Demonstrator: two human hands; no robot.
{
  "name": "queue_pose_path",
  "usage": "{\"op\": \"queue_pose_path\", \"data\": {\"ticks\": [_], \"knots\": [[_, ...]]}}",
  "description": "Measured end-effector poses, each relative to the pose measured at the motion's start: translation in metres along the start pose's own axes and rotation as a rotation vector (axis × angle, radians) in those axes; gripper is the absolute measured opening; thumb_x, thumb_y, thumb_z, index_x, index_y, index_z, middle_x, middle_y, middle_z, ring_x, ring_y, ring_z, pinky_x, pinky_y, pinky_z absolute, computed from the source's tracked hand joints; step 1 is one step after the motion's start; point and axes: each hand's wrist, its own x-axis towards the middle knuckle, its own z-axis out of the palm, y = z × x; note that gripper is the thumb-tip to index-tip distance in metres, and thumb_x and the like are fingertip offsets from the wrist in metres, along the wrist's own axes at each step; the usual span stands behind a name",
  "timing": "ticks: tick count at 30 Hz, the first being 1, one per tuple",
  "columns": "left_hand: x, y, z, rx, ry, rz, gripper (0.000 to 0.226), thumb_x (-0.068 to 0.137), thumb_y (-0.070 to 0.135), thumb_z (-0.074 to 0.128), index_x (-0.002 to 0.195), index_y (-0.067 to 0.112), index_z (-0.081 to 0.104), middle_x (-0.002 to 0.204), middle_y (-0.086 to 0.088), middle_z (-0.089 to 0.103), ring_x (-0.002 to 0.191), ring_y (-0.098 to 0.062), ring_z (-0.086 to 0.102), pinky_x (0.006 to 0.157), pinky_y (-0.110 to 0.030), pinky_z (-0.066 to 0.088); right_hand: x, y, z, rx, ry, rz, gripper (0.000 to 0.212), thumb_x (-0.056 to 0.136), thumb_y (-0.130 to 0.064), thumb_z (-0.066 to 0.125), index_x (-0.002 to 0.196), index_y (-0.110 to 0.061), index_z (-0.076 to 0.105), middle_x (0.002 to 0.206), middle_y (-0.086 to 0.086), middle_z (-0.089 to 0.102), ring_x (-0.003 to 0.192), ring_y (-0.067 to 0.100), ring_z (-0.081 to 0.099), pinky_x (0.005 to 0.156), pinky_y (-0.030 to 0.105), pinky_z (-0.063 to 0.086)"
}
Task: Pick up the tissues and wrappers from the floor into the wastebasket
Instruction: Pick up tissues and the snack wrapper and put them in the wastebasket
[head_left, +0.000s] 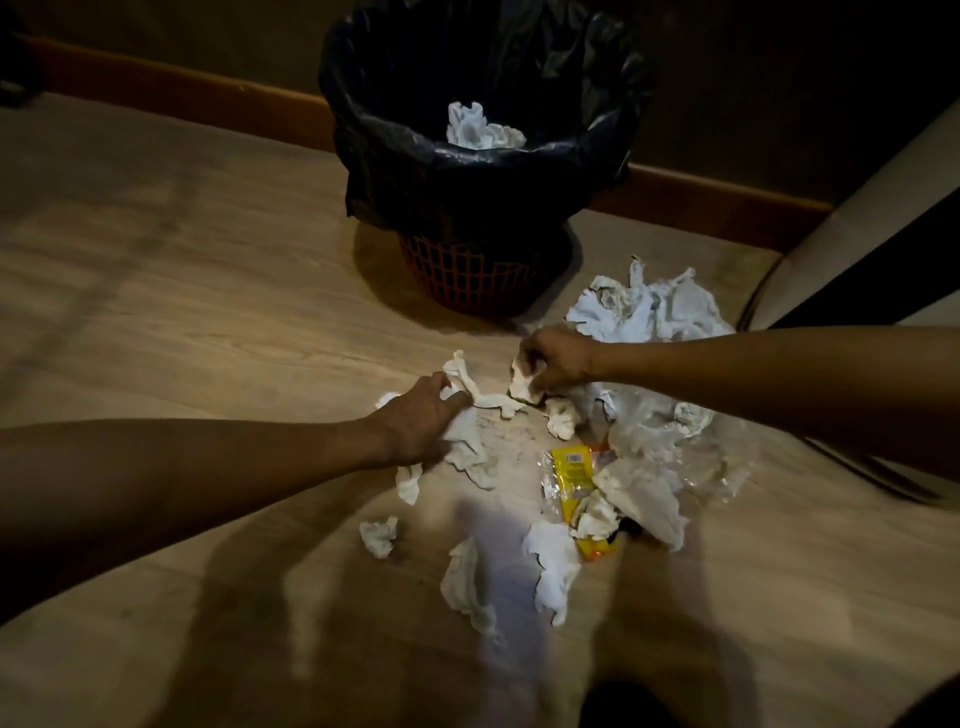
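An orange mesh wastebasket (467, 280) lined with a black bag (483, 171) stands at the far side of the wooden floor, with a white tissue (480, 130) inside it. Crumpled white tissues lie scattered in front of it. My left hand (421, 421) rests on a long twisted tissue (478, 395), fingers closing on it. My right hand (556, 358) pinches a small crumpled tissue (522, 387) just above the floor. A yellow wrapper (571, 475) and a clear plastic wrapper (691, 447) lie to the right of my hands.
A large tissue pile (649, 312) lies right of the basket. More tissues (556, 571) and a small wad (379, 535) lie nearer me. A pale furniture piece (857, 249) stands at the right. A dark baseboard (208, 98) runs along the back wall.
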Motion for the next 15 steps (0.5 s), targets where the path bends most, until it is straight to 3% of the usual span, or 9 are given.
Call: {"op": "queue_pose_path", "data": {"ticks": [3,7,11,13,15], "knots": [[-0.002,0.001,-0.002,-0.047,0.014,0.025,0.039,0.085,0.024,0.069,0.12,0.013,0.057,0.113,-0.012,0.053,0.104,-0.033,0.057,0.076,-0.031,0.043,-0.01,0.002,-0.017,-0.029,0.038,-0.027,0.061,0.069,-0.03,0.085,0.12,-0.016,0.054,0.107,0.006,0.056,0.098,0.023,0.054,0.077,0.032,0.045],[-0.013,-0.002,-0.008,-0.11,0.055,0.016,0.022,0.082,0.021,0.071,0.1,0.011,0.064,0.097,-0.009,0.058,0.093,-0.031,0.061,0.071,-0.03,0.043,-0.03,0.008,-0.021,-0.124,-0.112,-0.045,0.065,0.069,-0.034,0.086,0.124,-0.017,0.055,0.105,0.005,0.059,0.098,0.024,0.057,0.076,0.028,0.043],[-0.033,-0.001,-0.01,-0.119,0.049,0.091,0.023,0.08,0.015,0.071,0.102,0.01,0.068,0.104,-0.01,0.061,0.095,-0.03,0.063,0.076,-0.03,0.048,-0.043,0.012,0.003,-0.263,-0.197,-0.077,0.077,0.063,-0.048,0.086,0.129,-0.026,0.053,0.125,0.008,0.056,0.113,0.028,0.055,0.094,0.035,0.05],[-0.045,0.002,-0.008,-0.14,0.067,0.133,0.029,0.081,0.011,0.067,0.11,0.017,0.066,0.109,-0.008,0.061,0.098,-0.029,0.064,0.081,-0.034,0.052,-0.051,0.007,0.007,-0.3,-0.206,-0.09,0.078,0.064,-0.049,0.085,0.131,-0.029,0.052,0.122,0.005,0.055,0.112,0.026,0.056,0.093,0.034,0.05],[-0.056,0.009,-0.005,-0.133,0.113,0.185,0.04,0.083,0.011,0.061,0.119,0.029,0.06,0.112,-0.005,0.059,0.1,-0.028,0.063,0.082,-0.037,0.054,-0.057,0.001,0.006,-0.279,-0.223,-0.098,0.064,0.071,-0.035,0.084,0.128,-0.024,0.058,0.109,0.0,0.056,0.108,0.026,0.06,0.087,0.03,0.05]]}}
